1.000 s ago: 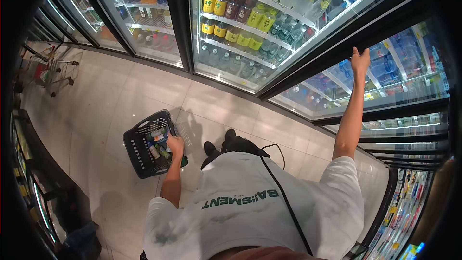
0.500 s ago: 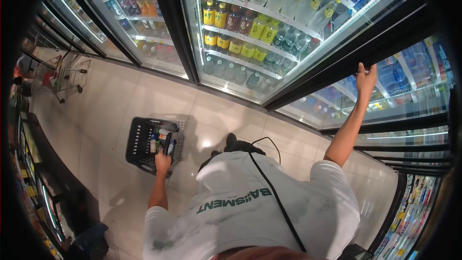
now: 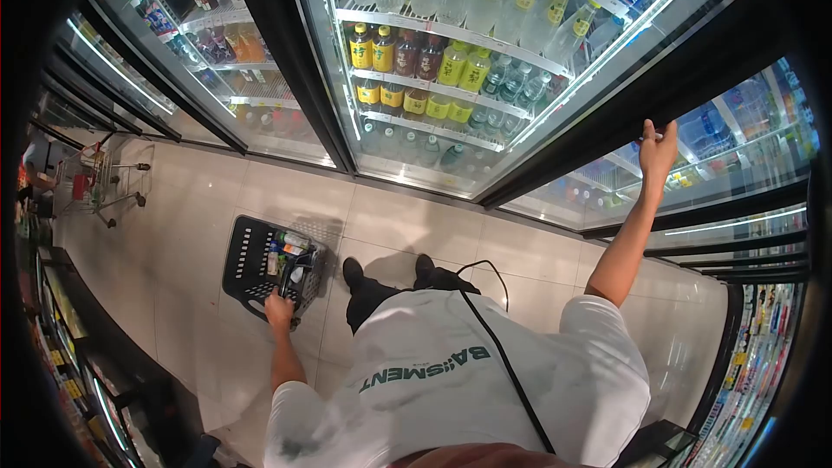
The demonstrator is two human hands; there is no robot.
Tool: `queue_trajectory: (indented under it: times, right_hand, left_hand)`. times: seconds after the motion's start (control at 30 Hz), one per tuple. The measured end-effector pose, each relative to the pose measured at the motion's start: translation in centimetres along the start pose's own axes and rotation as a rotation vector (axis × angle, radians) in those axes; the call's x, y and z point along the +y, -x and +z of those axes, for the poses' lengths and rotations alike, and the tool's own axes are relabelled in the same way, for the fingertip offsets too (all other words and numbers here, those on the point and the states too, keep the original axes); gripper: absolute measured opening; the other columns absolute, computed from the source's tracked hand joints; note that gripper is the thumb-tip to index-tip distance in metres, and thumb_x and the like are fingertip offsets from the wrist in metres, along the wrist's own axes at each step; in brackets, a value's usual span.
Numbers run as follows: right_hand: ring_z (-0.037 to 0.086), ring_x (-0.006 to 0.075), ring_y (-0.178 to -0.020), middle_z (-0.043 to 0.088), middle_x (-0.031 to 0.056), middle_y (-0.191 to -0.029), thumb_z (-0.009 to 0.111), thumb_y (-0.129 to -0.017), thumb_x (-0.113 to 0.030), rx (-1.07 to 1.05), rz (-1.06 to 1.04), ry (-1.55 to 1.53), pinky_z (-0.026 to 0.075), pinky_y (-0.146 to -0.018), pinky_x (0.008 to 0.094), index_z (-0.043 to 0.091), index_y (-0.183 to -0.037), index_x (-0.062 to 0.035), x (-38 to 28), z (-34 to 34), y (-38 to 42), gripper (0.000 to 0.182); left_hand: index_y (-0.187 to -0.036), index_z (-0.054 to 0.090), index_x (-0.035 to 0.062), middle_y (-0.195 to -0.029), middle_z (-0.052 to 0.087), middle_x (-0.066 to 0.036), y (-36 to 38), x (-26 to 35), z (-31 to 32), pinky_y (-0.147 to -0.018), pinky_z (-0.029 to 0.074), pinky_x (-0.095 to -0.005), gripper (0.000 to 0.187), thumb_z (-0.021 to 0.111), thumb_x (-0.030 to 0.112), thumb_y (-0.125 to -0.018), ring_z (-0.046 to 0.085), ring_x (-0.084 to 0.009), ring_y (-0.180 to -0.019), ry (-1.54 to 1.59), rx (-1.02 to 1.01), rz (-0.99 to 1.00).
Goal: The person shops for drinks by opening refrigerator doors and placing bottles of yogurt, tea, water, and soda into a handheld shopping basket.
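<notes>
While small bottles and packs lie in the dark basket, bunched toward its right side, the lit cooler at the far side holds shelved rows of bottles. Closed around the basket's handle, the left hand has the basket just beyond it. The right hand is at the black door frame, fingers bent; how firm its grip is, I cannot tell. Slots pierce the basket's walls; the floor is glossy pale tile.

Left arm: lowered, ahead-left of the torso
Left grip: curled closed
Right arm: stretched out, ahead-right of the torso
Right grip: two fingertips showing, spread
</notes>
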State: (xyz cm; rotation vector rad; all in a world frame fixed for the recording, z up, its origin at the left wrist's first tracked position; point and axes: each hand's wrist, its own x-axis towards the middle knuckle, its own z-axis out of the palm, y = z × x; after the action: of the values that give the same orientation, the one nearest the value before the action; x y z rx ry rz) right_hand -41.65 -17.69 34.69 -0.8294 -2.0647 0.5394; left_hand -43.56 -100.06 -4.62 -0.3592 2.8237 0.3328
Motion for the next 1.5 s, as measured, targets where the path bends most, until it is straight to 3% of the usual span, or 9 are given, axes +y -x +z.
queue_trajectory:
  times: [0.07,0.2,0.3,0.7,0.77,0.93,1.1,1.3,1.5]
  right_hand:
    - [0.071,0.0282,-0.079,0.072,0.0153,-0.092,0.066,-0.093,-0.012,0.055,0.036,0.018,0.053,-0.071,0.0396,0.058,-0.127,-0.0053,-0.9,0.4,0.5,0.035]
    - [0.069,0.0421,-0.089,0.072,0.0218,-0.092,0.063,-0.091,-0.013,0.005,0.051,0.499,0.051,-0.080,0.0485,0.062,-0.115,-0.0023,-1.6,0.6,3.5,0.027]
    - [0.069,0.0405,-0.089,0.072,0.0222,-0.091,0.065,-0.090,-0.016,0.010,0.091,0.568,0.052,-0.080,0.0479,0.064,-0.110,-0.0015,-3.8,2.4,7.8,0.024]
    - [0.068,0.0433,-0.089,0.070,0.0256,-0.090,0.069,-0.087,-0.011,-0.386,-0.028,0.167,0.052,-0.080,0.0466,0.064,-0.106,0.0044,-23.2,15.0,20.1,0.025]
    - [0.073,0.0352,-0.083,0.072,0.0237,-0.094,0.068,-0.089,-0.011,-0.425,-0.127,0.099,0.055,-0.076,0.0409,0.064,-0.110,0.0035,-26.1,17.1,20.9,0.025]
    - [0.066,0.0449,-0.091,0.068,0.0277,-0.093,0.067,-0.087,-0.007,-0.511,-0.294,-0.127,0.051,-0.084,0.0493,0.061,-0.105,0.0067,-34.4,19.8,21.6,0.024]
    - [0.067,0.0398,-0.093,0.068,0.0258,-0.097,0.067,-0.089,-0.014,-0.467,-0.469,-0.123,0.052,-0.085,0.0453,0.060,-0.113,0.0078,-38.6,24.1,21.1,0.033]
    - [0.060,0.0486,-0.107,0.058,0.0316,-0.118,0.067,-0.090,-0.020,-0.407,-0.445,-0.199,0.051,-0.091,0.0518,0.051,-0.129,0.0044,-42.9,27.0,20.3,0.048]
    - [0.060,0.0501,-0.107,0.056,0.0323,-0.122,0.069,-0.088,-0.026,-0.224,-0.412,-0.192,0.051,-0.091,0.0514,0.044,-0.135,0.0072,-45.7,29.2,17.9,0.063]
  left_hand:
    - [-0.126,0.064,0.0010,-0.093,0.071,-0.027,-1.7,0.3,-1.7,-0.081,0.054,-0.0503,0.051,0.064,0.007,-0.075,0.070,-0.0386,-0.093,0.031,-0.003,-0.041]
    - [-0.128,0.063,0.0021,-0.091,0.071,-0.026,-7.2,-2.0,-2.3,-0.083,0.055,-0.0493,0.054,0.065,0.007,-0.075,0.071,-0.0388,-0.091,0.039,0.058,0.013]
    - [-0.129,0.063,0.0028,-0.091,0.071,-0.025,-10.3,-4.1,-3.2,-0.084,0.055,-0.0492,0.055,0.065,0.008,-0.074,0.070,-0.0409,-0.091,0.009,0.056,0.029]
    - [-0.102,0.067,-0.0028,-0.094,0.069,-0.029,-12.2,-7.6,-5.2,-0.085,0.052,-0.0543,0.030,0.055,0.009,-0.076,0.067,-0.0471,-0.094,0.151,-0.032,0.074]
    - [-0.098,0.067,-0.0030,-0.092,0.069,-0.030,-12.0,-7.7,-4.9,-0.085,0.051,-0.0550,0.028,0.055,0.008,-0.076,0.066,-0.0478,-0.093,0.175,-0.001,0.089]
    - [-0.092,0.068,-0.0043,-0.085,0.068,-0.029,-12.0,-8.5,-4.0,-0.083,0.052,-0.0548,0.024,0.056,0.007,-0.075,0.067,-0.0486,-0.087,0.119,0.090,0.184]
    - [-0.086,0.069,-0.0070,-0.084,0.068,-0.030,-11.4,-8.5,-4.7,-0.081,0.053,-0.0533,0.021,0.058,0.007,-0.074,0.067,-0.0482,-0.085,0.152,0.056,0.143]
    - [-0.081,0.070,-0.0083,-0.085,0.068,-0.032,-12.5,-8.7,-5.1,-0.081,0.053,-0.0521,0.019,0.060,0.008,-0.076,0.067,-0.0484,-0.087,0.171,-0.028,0.224]
    - [-0.117,0.059,-0.0061,-0.101,0.068,-0.032,-14.3,-10.2,-4.6,-0.082,0.054,-0.0493,0.048,0.069,0.016,-0.076,0.068,-0.0464,-0.096,0.229,-0.188,0.295]
